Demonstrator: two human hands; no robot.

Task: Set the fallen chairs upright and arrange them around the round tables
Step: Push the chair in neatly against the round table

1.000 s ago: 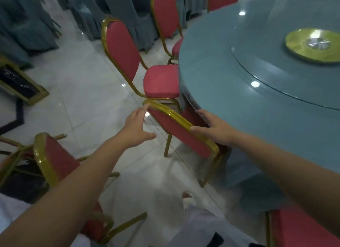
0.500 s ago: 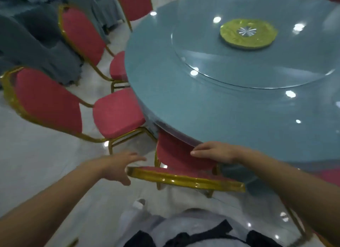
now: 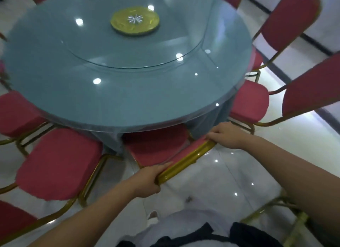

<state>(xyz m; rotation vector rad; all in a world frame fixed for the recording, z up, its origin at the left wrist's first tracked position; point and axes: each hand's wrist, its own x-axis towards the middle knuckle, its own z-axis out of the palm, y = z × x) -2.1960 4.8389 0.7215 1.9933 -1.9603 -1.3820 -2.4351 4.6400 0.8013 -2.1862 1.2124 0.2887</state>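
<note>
A red chair with a gold frame [image 3: 156, 145] stands upright right in front of me, its seat partly tucked under the round table [image 3: 117, 99]. Its gold top rail [image 3: 185, 164] runs diagonally between my hands. My left hand [image 3: 147, 180] grips the rail's lower left end. My right hand [image 3: 225, 136] holds the upper right end, fingers curled over it. The table has a blue cloth, a glass turntable and a yellow-green centre disc [image 3: 135, 22].
More red chairs ring the table: one at the left [image 3: 58, 164], one further left [image 3: 16, 112], two at the right [image 3: 250, 101] [image 3: 288, 20]. A gold chair frame [image 3: 276, 211] sits on the white tile floor at the lower right.
The view swung right and over the chair. My left hand closed on the rail's left end, and my right hand shifted from the seat to the rail's right end.
</note>
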